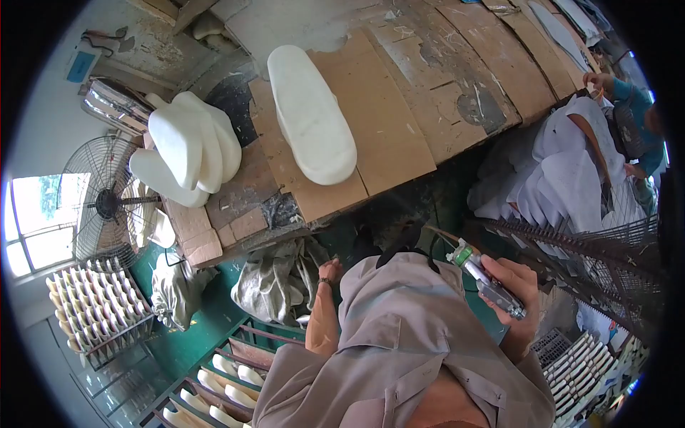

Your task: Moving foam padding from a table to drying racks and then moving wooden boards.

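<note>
My right hand [519, 285] is wrapped round a silver metal hand tool with a green part [488, 279], held beside my body at the right. The tool's tip points up toward the table, and its exact kind is unclear. By my left side hangs my left hand [330, 270], its fingers curled and no object showing in them. It is next to a grey cloth sack [275, 282]. A large white sole-shaped foam piece [312, 118] lies alone on the cardboard-covered table [399, 107], apart from both hands. Several similar white pieces [193, 143] are piled to its left.
A wire-caged fan [107, 203] stands at the left. Racks of white pieces stand at the lower left [100, 307] and lower right [581, 374]. White sheets [564, 171] hang over a metal mesh frame [606, 250] at right, near another person's teal sleeve [635, 118].
</note>
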### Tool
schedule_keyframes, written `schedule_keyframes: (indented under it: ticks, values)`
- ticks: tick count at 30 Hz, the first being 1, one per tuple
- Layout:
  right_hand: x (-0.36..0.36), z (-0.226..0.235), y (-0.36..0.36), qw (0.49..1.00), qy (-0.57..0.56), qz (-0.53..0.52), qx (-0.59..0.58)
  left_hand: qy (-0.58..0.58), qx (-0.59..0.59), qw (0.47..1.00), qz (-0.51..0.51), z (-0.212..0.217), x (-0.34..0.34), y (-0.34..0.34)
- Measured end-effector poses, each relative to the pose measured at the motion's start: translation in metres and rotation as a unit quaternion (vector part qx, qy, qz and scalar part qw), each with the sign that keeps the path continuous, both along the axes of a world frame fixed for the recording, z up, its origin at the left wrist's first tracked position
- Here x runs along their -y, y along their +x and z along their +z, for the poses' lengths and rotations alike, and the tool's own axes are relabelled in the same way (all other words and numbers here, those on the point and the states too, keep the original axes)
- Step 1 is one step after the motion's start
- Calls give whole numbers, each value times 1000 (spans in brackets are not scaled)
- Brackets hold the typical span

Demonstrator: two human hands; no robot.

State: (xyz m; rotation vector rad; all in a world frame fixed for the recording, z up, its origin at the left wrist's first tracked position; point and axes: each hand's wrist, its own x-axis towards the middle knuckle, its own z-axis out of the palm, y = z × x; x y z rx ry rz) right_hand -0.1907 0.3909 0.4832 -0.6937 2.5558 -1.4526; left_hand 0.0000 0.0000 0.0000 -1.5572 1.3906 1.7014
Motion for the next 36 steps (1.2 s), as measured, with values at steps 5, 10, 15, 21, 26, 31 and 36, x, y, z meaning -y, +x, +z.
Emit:
schedule_keyframes:
  ticks: [5,10,15,21,26,31,36]
  values:
    - [-9,1,3,1000,-3,13,8,17,-57,997,51,37,-12,-37]
    - [-11,0,9,1000,11,-14,-2,12,-213,968,130,81,-17,-90]
    - [-25,1,13,997,-9,56,51,41,-330,923,192,122,-18,-162]
    - [-33,4,15,996,33,50,59,72,-387,874,284,134,-12,-224]
    - [-34,3,14,995,23,63,70,103,-389,876,268,127,-10,-233]
    - [-19,22,7,995,81,-53,11,135,-413,865,252,128,-37,-263]
    - [1,12,-2,999,3,-34,-32,105,-482,837,239,156,-13,-270]
